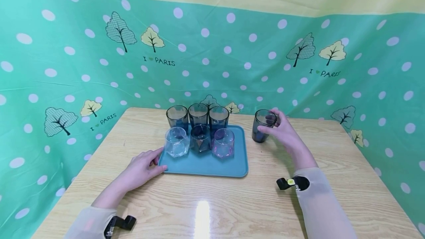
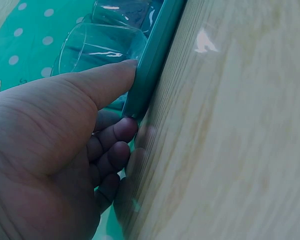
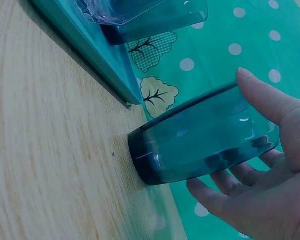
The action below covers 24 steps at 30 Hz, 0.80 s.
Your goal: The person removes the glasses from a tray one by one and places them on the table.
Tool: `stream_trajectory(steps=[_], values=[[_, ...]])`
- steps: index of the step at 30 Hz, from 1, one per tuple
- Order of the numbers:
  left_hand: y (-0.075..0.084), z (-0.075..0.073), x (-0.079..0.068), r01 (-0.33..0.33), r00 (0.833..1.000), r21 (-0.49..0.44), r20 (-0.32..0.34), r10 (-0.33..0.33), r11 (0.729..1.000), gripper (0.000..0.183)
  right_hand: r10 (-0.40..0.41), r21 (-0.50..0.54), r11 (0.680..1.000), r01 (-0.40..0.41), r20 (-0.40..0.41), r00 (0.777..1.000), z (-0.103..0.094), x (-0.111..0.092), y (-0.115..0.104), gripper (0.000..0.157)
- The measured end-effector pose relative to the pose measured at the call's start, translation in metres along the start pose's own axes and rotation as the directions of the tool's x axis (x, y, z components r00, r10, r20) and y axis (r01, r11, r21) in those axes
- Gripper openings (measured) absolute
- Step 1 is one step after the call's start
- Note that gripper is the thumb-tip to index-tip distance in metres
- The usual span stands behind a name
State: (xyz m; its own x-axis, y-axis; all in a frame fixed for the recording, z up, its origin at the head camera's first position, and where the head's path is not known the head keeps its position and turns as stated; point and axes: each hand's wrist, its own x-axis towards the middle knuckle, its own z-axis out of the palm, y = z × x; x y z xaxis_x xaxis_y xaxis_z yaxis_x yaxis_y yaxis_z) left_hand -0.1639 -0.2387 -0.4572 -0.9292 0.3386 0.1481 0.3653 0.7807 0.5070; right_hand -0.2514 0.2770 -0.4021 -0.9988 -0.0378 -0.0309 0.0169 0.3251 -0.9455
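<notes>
Smooth, glossy tumblers (image 1: 223, 143) of see-through, glass-like material catch light at center, near a matt, plastic-looking tray (image 1: 204, 166); a smoky tumbler (image 1: 260, 121) shines at right. The smooth wood-grain tabletop (image 1: 239, 204) gleams at bottom center; creased cloth (image 1: 206, 43) fills the upper frame.

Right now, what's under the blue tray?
The blue tray sits on the wooden table. The part directly underneath is covered, so I can't see whether anything else is hidden there.
</notes>
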Motion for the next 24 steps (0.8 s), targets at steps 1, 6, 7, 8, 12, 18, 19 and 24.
stream_trajectory(steps=[1, 6, 7, 8, 12, 18, 19, 24], values=[[0.0, 0.0, 0.0, 0.0, 1.0, 0.0, 0.0, 0.0, 1.0, 0.073, -0.001, -0.001, 1.0, 0.001, -0.002, 1.0, 0.0, 0.0, -0.001, 0.108], [0.0, 0.0, 0.0, -0.002, 1.0, 0.0, -0.001, 0.002, 1.0, 0.074, -0.009, 0.005, 1.0, 0.009, -0.008, 1.0, 0.0, -0.002, -0.003, 0.108], [0.0, 0.0, 0.0, -0.002, 1.0, 0.0, 0.0, 0.002, 1.0, 0.074, -0.009, 0.004, 1.0, 0.009, -0.01, 1.0, -0.001, -0.002, -0.003, 0.108], [0.0, 0.0, 0.0, -0.003, 1.0, 0.0, 0.0, 0.003, 1.0, 0.074, -0.01, 0.001, 1.0, 0.01, -0.012, 1.0, -0.001, -0.002, -0.004, 0.108], [-0.001, 0.0, 0.0, -0.006, 1.0, -0.001, -0.001, 0.006, 1.0, 0.074, -0.023, 0.001, 1.0, 0.023, -0.02, 1.0, -0.001, -0.004, -0.008, 0.109], [-0.002, 0.0, 0.0, -0.02, 1.0, 0.003, -0.008, 0.02, 1.0, 0.074, -0.068, 0.013, 0.998, 0.069, -0.056, 0.996, -0.001, -0.006, -0.016, 0.106], [-0.002, -0.001, 0.0, -0.021, 1.0, 0.004, -0.01, 0.021, 1.0, 0.075, -0.078, 0.014, 0.997, 0.079, -0.064, 0.995, -0.001, -0.007, -0.017, 0.106], [-0.003, 0.0, 0.0, -0.02, 1.0, 0.003, -0.006, 0.02, 1.0, 0.075, -0.135, 0.001, 0.991, 0.136, -0.116, 0.984, -0.001, -0.01, -0.02, 0.103]])
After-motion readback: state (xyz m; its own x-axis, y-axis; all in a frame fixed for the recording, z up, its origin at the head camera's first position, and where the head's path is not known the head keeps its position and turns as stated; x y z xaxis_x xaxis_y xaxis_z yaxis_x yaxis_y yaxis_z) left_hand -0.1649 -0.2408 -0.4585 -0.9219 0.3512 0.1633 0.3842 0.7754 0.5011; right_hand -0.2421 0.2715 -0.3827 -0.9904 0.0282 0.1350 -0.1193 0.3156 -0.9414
